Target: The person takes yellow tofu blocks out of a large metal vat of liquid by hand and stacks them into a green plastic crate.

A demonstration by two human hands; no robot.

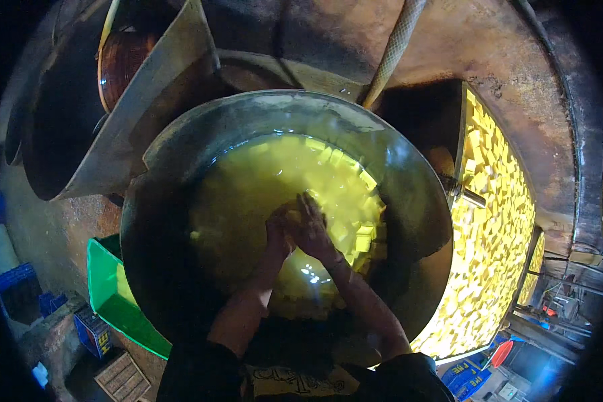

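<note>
A large round metal pan [153, 216] stands in front of me, holding cloudy yellow liquid [246, 201]. Pale yellow blocks, possibly tofu, lie in it, most visibly a stack of blocks [364, 236] along the right side. Over the middle of the liquid, my left hand [280, 233] and my right hand [312, 228] are close together, palms facing. The right hand's fingers are straight and point away from me. A small yellowish patch shows between the hands; shadow hides whether it is a held block or the liquid behind.
At right, a wide tray [492, 241] is filled with yellow blocks; a metal pipe end [472, 197] juts over its edge. A braided hose [394, 53] hangs behind the pan. At left are a tilted metal vessel [125, 120], a green bin [125, 306] and a wooden crate [123, 378].
</note>
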